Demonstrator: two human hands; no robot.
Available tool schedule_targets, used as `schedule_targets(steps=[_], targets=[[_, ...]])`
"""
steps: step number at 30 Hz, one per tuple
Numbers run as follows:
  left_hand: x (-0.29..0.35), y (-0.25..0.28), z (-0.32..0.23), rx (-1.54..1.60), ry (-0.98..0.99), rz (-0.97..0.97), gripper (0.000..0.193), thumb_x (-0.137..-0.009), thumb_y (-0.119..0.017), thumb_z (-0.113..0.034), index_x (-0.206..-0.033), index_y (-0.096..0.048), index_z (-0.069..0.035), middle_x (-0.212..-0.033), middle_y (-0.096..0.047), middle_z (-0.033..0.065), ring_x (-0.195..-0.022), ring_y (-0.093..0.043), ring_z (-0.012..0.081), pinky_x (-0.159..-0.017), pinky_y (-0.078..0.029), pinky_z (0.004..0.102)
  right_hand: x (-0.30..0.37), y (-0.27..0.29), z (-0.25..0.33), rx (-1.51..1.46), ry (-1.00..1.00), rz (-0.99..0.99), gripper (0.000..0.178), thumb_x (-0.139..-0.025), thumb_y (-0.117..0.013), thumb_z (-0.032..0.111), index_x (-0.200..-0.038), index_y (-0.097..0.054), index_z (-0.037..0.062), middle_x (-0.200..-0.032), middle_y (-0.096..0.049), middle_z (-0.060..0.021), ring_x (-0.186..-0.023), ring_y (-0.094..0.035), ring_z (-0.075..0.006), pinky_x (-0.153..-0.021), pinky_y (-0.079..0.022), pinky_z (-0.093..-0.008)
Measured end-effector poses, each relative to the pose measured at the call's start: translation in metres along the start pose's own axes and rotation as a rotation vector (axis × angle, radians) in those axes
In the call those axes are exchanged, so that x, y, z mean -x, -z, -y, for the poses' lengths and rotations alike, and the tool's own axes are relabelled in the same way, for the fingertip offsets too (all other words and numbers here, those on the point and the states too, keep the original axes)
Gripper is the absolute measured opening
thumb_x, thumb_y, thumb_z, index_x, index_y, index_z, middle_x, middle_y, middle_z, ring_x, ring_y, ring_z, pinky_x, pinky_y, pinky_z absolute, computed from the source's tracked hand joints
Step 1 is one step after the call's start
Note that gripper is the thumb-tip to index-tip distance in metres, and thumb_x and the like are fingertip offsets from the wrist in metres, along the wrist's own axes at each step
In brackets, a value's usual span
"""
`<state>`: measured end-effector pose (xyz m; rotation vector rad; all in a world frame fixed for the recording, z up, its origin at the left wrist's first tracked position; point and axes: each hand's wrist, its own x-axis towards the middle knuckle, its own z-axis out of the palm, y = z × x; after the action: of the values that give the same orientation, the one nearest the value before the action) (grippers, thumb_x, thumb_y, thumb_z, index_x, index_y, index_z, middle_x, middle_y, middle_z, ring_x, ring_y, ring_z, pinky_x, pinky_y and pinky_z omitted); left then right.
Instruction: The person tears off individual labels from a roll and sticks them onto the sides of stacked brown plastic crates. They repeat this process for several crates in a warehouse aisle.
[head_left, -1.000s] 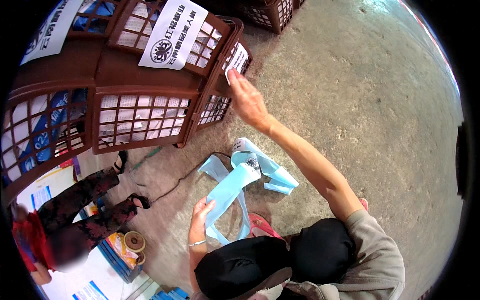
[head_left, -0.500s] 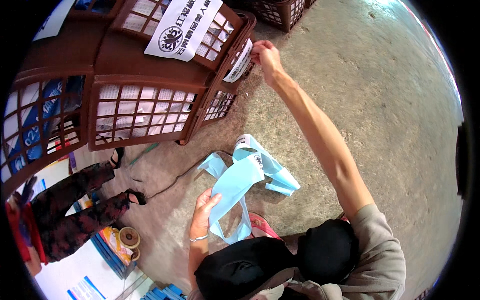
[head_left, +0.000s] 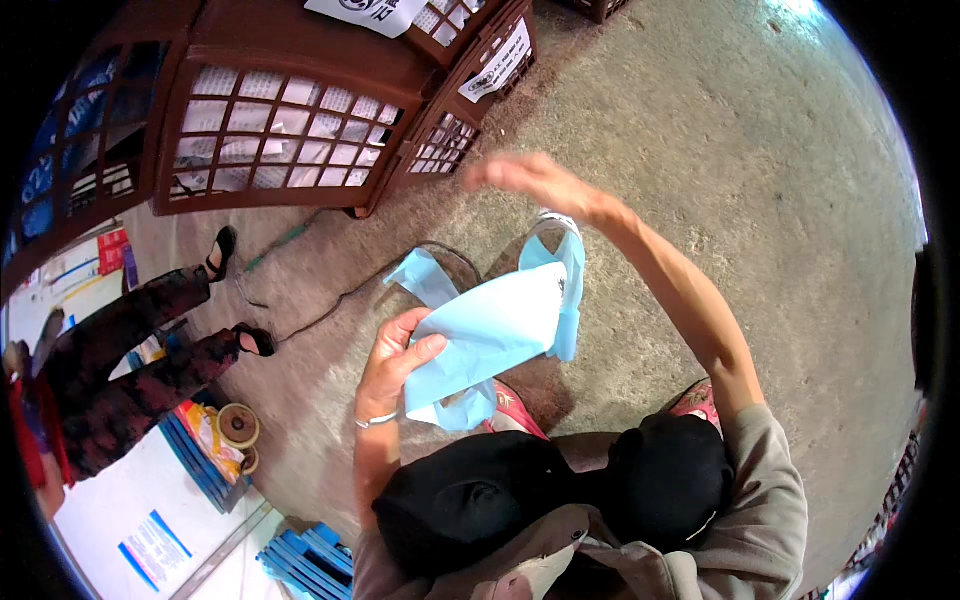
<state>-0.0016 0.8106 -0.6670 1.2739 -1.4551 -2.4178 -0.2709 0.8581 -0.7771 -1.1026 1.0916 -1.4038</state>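
Note:
My left hand [head_left: 392, 365] grips a long light-blue paper strip [head_left: 487, 335], thumb on top, over my lap. It looks like label backing, with a dark printed mark near its right end and loops hanging beneath. My right hand [head_left: 535, 185], blurred by motion, is in the air beyond the strip, fingers stretched out and apparently holding nothing. Ahead of it, a white label [head_left: 498, 65] is on the side of a brown plastic crate [head_left: 425, 120]. Another white label [head_left: 370, 12] lies across the crate higher up.
More stacked brown crates [head_left: 290, 40] hold white printed packets [head_left: 280, 120]. A dark cable [head_left: 345, 300] runs over the concrete floor [head_left: 700, 150]. At left stands another person in dark patterned trousers [head_left: 150, 340], near tape rolls [head_left: 238, 425] and blue flat pieces [head_left: 310, 560].
My right hand has left the white label on the crate and come back toward me. My left hand still grips the blue strip, now held a little higher in the picture. The view has shifted.

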Motion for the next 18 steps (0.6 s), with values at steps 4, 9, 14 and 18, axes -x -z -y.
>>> schedule_targets(steps=[4,9,14,18], targets=[[-0.001,0.011,-0.002,-0.101,-0.123,0.079,0.022,-0.080,-0.065,-0.010,-0.100,-0.062,-0.001,-0.090,-0.062,0.0010,-0.083,-0.055,0.0081,-0.075,-0.044,0.0227,0.064,-0.005,0.007,-0.241,-0.360,0.596,0.068,-0.085,-0.042,0.059,-0.112,-0.058,-0.0014,-0.101,-0.062,-0.0167,-0.095,-0.058,-0.0247,-0.086,-0.045,-0.0405],[-0.008,0.026,-0.028,-1.022,-0.393,0.409,0.051,-0.074,-0.071,-0.022,-0.117,-0.054,-0.002,-0.108,-0.060,0.0100,-0.099,-0.056,0.0219,-0.086,-0.044,0.0329,0.113,0.029,0.053,-0.197,-0.440,0.550,0.020,-0.079,-0.062,0.007,-0.097,-0.060,-0.0019,-0.091,-0.063,-0.0093,-0.087,-0.058,-0.0160,-0.071,-0.047,-0.0318],[-0.031,-0.057,-0.051,-0.976,-0.580,0.669,0.068,-0.071,-0.073,-0.028,-0.127,-0.045,-0.003,-0.118,-0.056,0.0138,-0.109,-0.053,0.0285,-0.092,-0.041,0.0376,0.124,0.026,0.118,0.196,-0.214,0.640,0.022,-0.075,-0.062,0.010,-0.093,-0.060,-0.0021,-0.083,-0.060,-0.0122,-0.083,-0.058,-0.0240,-0.071,-0.046,-0.0340],[-0.048,-0.100,-0.034,-0.834,-0.244,0.787,0.045,-0.075,-0.071,-0.023,-0.112,-0.056,-0.001,-0.099,-0.062,0.0062,-0.093,-0.057,0.0156,-0.082,-0.044,0.0290,0.132,0.026,0.135,0.437,-0.058,0.556,0.024,-0.072,-0.061,0.011,-0.094,-0.061,0.0004,-0.085,-0.060,-0.0147,-0.082,-0.057,-0.0290,-0.071,-0.046,-0.0367]])
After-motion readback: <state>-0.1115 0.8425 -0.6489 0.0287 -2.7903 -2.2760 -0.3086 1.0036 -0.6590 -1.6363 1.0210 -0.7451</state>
